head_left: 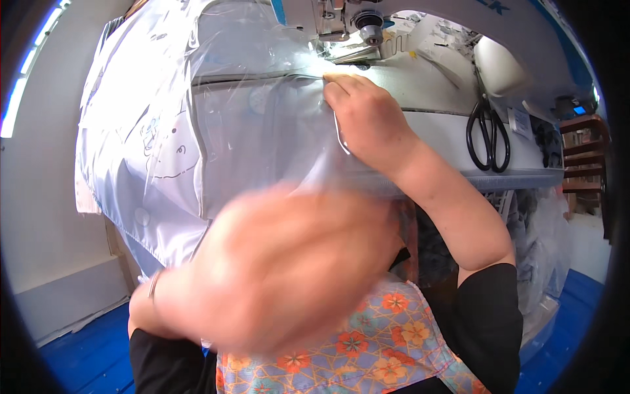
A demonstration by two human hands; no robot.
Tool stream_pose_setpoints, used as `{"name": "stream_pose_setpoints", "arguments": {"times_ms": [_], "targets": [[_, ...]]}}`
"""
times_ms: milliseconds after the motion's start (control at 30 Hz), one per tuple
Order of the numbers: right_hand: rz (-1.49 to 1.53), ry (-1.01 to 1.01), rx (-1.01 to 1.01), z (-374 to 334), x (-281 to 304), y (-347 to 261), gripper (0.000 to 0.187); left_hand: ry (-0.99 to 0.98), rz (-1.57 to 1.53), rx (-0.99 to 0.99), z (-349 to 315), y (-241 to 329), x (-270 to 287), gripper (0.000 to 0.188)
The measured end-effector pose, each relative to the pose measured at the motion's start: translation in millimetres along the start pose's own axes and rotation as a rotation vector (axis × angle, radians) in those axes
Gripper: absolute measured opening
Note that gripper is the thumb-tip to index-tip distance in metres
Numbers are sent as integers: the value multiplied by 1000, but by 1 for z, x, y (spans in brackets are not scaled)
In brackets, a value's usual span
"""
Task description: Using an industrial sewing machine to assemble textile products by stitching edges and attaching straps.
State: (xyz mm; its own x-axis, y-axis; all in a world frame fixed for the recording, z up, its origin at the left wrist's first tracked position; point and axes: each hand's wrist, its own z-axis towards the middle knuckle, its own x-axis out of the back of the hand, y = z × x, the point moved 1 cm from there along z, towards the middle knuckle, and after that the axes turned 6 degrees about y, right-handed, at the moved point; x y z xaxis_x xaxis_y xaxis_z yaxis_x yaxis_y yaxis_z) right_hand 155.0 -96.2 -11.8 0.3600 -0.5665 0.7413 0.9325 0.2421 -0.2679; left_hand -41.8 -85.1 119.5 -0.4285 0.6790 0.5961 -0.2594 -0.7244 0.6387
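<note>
My right hand (pixel 364 111) has its fingers closed on the edge of a clear plastic sheet (pixel 262 131), close to the needle area of a sewing machine (pixel 335 25). A thin white edging (pixel 341 136) hangs below those fingers. Under and beside the plastic spreads a shiny pale grey fabric (pixel 125 177) with a line-drawn cartoon face and darker grey binding. My left hand (pixel 289 262) is raised close to the camera, over my flowered apron (pixel 387 335). Motion smears its fingers, and it hides part of the sheet's near edge.
Black-handled scissors (pixel 486 111) lie on the machine table (pixel 433 138), right of my right hand. The table's front edge (pixel 499 180) runs below them. Clear plastic bags (pixel 545 243) hang under the table at right. A brown wooden chair (pixel 584 154) stands farther right.
</note>
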Motion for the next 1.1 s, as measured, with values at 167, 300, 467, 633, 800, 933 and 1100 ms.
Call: {"name": "stream_pose_setpoints", "arguments": {"times_ms": [167,300,467,633,800,933,1100], "targets": [[68,-89,-77,1,7,-2,27,-8,625,474,27,-126,-23,38],[-54,-99,29,-16,28,-18,47,164,609,258,9,-154,-32,16],[45,-22,39,-29,29,-30,37,194,662,156,10,-147,-33,25],[-1,-19,35,-21,18,-31,30,133,698,137,10,-150,-28,27],[-32,-13,24,-15,13,-34,29,100,726,122,8,-157,-23,29],[-38,94,-1,-14,5,-38,27,124,731,53,8,-162,-20,31],[-74,153,-110,-12,8,-45,21,166,725,24,5,-168,-21,31]]}}
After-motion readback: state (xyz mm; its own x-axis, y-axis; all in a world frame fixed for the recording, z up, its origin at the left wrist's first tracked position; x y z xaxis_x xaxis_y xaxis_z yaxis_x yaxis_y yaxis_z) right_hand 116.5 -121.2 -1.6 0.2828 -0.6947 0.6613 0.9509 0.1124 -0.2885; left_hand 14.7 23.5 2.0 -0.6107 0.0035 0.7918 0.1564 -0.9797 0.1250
